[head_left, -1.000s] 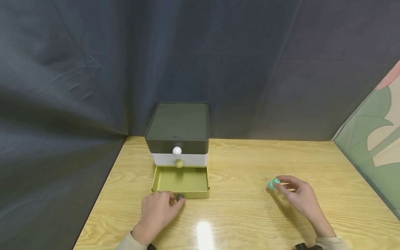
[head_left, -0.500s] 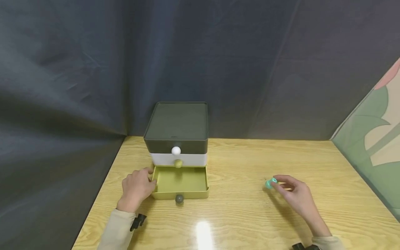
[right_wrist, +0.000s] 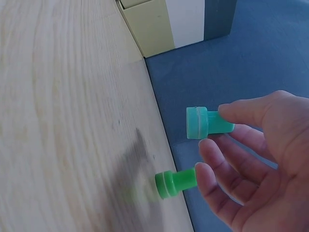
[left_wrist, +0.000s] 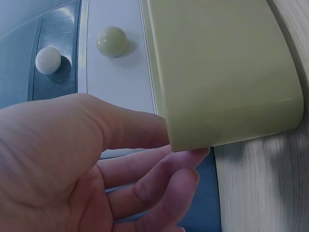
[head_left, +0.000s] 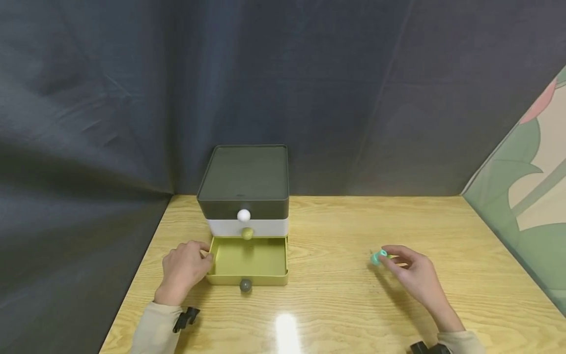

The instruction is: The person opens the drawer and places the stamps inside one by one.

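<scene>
At the left wall of the pulled-out yellow-green drawer (head_left: pixel 267 280), my left hand (head_left: pixel 183 268) pinches the rim. The left wrist view shows the thumb on one side of the drawer wall (left_wrist: pixel 227 72) and fingertips on the other. My right hand (head_left: pixel 415 275) holds a small teal stamp (head_left: pixel 378 256) above the table, between thumb and fingers in the right wrist view. A green stamp (right_wrist: pixel 175 183) of the same shape is by the lower fingertips there; whether those fingers touch it I cannot tell. Inside the drawer no object shows.
Above the drawer, the box (head_left: pixel 245 172) has a white drawer (head_left: pixel 269 227) and a dark top drawer (head_left: pixel 221 209), both pushed in. The round grey knob (head_left: pixel 245 285) sticks out in front. Dark cloth (head_left: pixel 309 98) hangs behind the wooden table (head_left: pixel 329 305).
My left hand has let go of the drawer's grey knob and moved left and back to its side wall. The right hand still holds the teal stamp at nearly the same place.
</scene>
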Tool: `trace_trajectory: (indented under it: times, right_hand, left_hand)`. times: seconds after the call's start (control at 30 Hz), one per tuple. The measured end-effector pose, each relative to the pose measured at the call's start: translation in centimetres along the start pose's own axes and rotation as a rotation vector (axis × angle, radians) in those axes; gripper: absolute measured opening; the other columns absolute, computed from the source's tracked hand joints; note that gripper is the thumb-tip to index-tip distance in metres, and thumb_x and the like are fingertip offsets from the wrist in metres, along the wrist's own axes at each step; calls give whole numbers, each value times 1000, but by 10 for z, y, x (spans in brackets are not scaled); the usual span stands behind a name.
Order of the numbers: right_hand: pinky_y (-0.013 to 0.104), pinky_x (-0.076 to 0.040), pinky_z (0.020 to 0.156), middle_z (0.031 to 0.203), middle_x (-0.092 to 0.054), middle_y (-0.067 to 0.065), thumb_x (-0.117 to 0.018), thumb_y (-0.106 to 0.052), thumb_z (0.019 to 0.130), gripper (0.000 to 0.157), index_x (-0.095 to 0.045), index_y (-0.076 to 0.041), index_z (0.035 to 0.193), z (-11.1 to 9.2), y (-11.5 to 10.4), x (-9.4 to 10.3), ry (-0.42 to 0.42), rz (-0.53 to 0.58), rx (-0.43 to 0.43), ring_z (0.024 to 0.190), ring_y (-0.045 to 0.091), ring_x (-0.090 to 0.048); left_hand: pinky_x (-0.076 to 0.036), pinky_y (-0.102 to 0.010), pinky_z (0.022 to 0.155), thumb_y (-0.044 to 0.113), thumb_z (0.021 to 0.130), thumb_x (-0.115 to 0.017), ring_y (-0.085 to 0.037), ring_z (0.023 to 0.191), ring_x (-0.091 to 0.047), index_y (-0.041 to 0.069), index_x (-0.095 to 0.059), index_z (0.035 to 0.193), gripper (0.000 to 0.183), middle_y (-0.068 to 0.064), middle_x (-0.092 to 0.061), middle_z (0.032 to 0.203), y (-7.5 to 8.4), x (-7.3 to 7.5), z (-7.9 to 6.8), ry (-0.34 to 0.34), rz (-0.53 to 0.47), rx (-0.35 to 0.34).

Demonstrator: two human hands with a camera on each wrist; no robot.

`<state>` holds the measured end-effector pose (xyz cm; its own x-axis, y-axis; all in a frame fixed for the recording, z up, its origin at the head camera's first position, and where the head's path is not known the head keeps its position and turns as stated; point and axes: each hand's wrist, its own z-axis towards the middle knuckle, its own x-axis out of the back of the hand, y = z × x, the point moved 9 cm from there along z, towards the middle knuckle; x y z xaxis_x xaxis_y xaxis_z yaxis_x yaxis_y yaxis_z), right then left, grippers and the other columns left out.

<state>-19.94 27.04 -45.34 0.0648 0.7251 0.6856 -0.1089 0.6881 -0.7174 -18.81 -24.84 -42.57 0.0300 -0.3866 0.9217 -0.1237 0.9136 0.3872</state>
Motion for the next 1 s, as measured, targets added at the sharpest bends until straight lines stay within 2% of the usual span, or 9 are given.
trace_trajectory:
  times: [0.17, 0.33, 0.5, 0.77, 1.0]
  right_hand:
    - [19, -57, 76, 128, -76, 17, -74, -29, 102, 32, -76, -7, 125, 4, -11, -2, 16, -12, 44, 93, -11, -63]
    - [20, -57, 76, 129, -76, 17, -74, -28, 102, 31, -76, -8, 126, 5, -27, -8, -3, 15, 75, 94, -7, -65]
    - [21, -57, 77, 127, -77, 14, -75, -27, 101, 30, -77, -9, 125, 9, -40, -16, -17, 44, 90, 94, -1, -68]
    - [23, -59, 78, 120, -79, 10, -76, -26, 100, 32, -75, -11, 128, 17, -64, -26, -27, 63, 111, 94, 10, -72]
    - [29, -60, 76, 113, -80, 9, -77, -27, 99, 29, -77, -12, 124, 20, -85, -46, -75, 107, 105, 91, 21, -75]
  left_hand:
    - [-43, -38, 54, 20, 97, -66, -26, 65, -62, 10, -82, 118, 28, -7, -79, 90, 1, 0, 1, 10, 20, -1]
    - [-50, -47, 57, 19, 96, -68, -34, 69, -68, 9, -82, 119, 28, -12, -81, 96, 4, 0, 3, 35, 41, -29]
    - [-47, -43, 56, 18, 95, -67, -31, 65, -65, 9, -82, 116, 27, -15, -81, 99, 3, 0, 1, 50, 47, -33]
    - [-44, -40, 52, 17, 95, -65, -29, 61, -61, 8, -81, 116, 28, -12, -77, 85, 2, 0, -1, 37, 46, -29]
    - [-40, -36, 52, 17, 94, -64, -26, 60, -58, 9, -81, 113, 27, -6, -72, 77, 1, -1, 0, 17, 39, -20]
